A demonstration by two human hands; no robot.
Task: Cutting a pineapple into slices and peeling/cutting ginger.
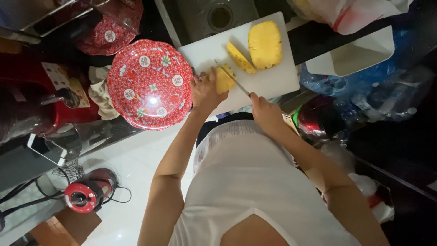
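**Pineapple slicing: grip and blade control**

The knife (233, 79) is gripped by the right hand (264, 111), fingers closed on its handle. The pineapple piece (224, 80) on the white cutting board (273, 79) is pinched by the left hand (205, 89); fingertips are best kept curled back. Farther off, a cut slice (241, 58) and pineapple half (265, 44) lie clear.

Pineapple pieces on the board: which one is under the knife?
The small piece held by the left hand, nearest the red plate. The big half and the slice lie untouched farther along the board.

Head-worn view, steeply downward (nearly overhead), close above white cutting board (268, 77)
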